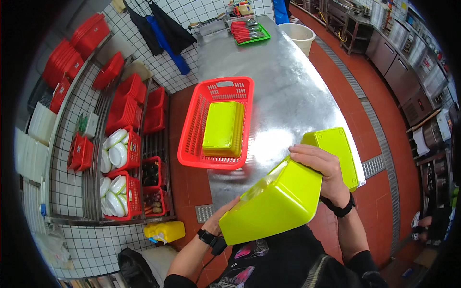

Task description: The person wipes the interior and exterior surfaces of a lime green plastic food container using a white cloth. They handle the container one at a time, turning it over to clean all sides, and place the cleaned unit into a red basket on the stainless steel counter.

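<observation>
Between my two hands I hold a lime-green plastic bin [270,201], tilted on its side above the near end of the steel table. My right hand [320,167] grips its far right end, fingers over the rim. At its left end is my left hand [225,214], partly hidden behind the bin wall. Upside down on the table, just beyond my right hand, sits another green bin [335,147]. To the left, a red plastic basket [185,144] holds a stack of upturned lime-green bins [219,124].
The steel table [252,59] carries a green tray [264,36] of red-handled utensils [246,34] at its far end. Left stands a metal rack [95,140] with red baskets [124,111] and white dishes [119,154]. A white bucket [297,34] stands beyond the table; a yellow jug [165,231] sits low left.
</observation>
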A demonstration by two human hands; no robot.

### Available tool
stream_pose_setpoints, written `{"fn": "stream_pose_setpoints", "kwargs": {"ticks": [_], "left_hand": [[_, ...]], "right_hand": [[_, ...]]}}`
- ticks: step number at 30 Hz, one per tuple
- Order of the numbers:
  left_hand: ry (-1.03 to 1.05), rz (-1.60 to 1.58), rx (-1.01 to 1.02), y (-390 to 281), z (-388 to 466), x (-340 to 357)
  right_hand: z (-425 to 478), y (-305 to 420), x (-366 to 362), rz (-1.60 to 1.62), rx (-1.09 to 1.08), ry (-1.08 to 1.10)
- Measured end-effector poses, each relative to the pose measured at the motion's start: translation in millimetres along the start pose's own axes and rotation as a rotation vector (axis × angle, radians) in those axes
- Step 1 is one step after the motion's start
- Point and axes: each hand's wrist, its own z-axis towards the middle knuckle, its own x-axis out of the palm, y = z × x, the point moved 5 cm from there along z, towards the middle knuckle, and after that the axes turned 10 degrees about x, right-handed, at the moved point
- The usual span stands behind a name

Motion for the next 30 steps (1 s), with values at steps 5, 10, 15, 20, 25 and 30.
{"fn": "stream_pose_setpoints", "kwargs": {"ticks": [5,10,15,20,25,30], "left_hand": [[-0.055,0.02,0.195,-11.0,-3.6,-2.6],[-0.028,0.076,0.377,-9.1,-14.5,3.2],[-0.023,0.094,0.575,-8.0,-6.5,6.3],[-0.024,0.247,0.758,-6.5,-6.0,27.0],[-0.182,0.293,0.89,-28.4,-15.1,13.3],[-0.31,0.438,1.089,-73.1,-23.0,24.8]], "right_hand": [[-1.7,0.3,-1.4,-0.147,0.041,-0.179],[-14.4,-15.2,4.5,0.151,0.316,-0.218],[-43.2,-61.8,33.0,1.078,0.657,-0.182],[-134.7,-135.7,61.2,1.479,1.033,-0.13],[-112.0,-100.2,94.8,1.578,1.194,-0.097],[-104.5,-67.5,117.0,1.513,1.115,0.185]]}}
